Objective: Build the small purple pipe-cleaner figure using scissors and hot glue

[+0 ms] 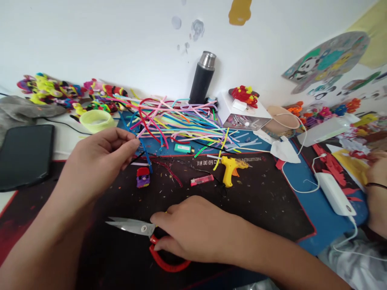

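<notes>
My left hand (101, 159) is raised over the black mat (256, 197), its fingers pinched on a blue pipe cleaner (145, 155) that hangs down toward a small red and purple pipe-cleaner figure (143, 177). My right hand (193, 229) lies low near the front of the mat, fingers closed round the red handles of a pair of scissors (136, 226) whose blades point left. Behind them a big heap of coloured pipe cleaners (181, 121) is spread out.
A yellow glue gun (230, 168) and a pink lighter (202, 180) lie mid-mat. A black flask (202, 78) stands by the wall, a yellow-green tape roll (96, 120) and a dark tablet (24, 155) lie left. Another person's hand (376, 189) is at the right edge by a white charger (334, 193).
</notes>
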Action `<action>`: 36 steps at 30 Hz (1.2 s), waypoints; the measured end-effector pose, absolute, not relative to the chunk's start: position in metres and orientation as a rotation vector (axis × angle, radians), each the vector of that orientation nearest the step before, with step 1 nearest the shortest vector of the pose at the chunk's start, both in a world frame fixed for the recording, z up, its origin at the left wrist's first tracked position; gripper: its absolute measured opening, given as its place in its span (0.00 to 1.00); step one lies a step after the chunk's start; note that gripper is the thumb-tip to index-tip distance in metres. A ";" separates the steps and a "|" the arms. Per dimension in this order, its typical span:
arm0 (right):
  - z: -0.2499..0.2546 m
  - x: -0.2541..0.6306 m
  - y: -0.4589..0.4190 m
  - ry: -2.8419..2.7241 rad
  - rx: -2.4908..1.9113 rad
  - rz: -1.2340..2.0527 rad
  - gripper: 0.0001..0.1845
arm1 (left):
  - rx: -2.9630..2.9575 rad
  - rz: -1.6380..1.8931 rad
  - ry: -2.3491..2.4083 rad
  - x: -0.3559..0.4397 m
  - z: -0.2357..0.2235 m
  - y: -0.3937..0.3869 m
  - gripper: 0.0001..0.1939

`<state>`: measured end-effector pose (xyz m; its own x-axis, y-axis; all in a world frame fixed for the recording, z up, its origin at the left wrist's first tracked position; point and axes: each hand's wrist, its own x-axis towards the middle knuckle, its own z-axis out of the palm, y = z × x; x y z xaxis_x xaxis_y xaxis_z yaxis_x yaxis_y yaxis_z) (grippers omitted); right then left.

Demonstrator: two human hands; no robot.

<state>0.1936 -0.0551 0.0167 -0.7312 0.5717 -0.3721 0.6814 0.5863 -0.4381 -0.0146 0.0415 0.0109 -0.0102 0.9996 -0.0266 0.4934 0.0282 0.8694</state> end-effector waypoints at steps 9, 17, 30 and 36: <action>0.006 0.218 -0.018 2.622 1.560 -0.742 0.13 | 1.563 0.863 1.669 -0.012 0.013 0.039 0.19; -0.012 0.231 0.010 2.431 1.799 -0.542 0.18 | 1.566 0.860 1.666 -0.012 0.012 0.037 0.18; -0.029 0.230 0.030 2.483 2.029 -0.530 0.16 | 1.610 0.907 1.588 -0.008 0.015 0.033 0.16; -0.031 0.223 0.033 2.577 1.947 -0.491 0.12 | 1.606 0.901 1.572 -0.006 0.014 0.032 0.16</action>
<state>0.2225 0.0325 -0.0309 -0.2845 0.9554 -0.0794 0.9176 0.2474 -0.3112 -0.0060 0.0318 0.0141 0.0191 0.9998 0.0043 0.5091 -0.0134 0.8606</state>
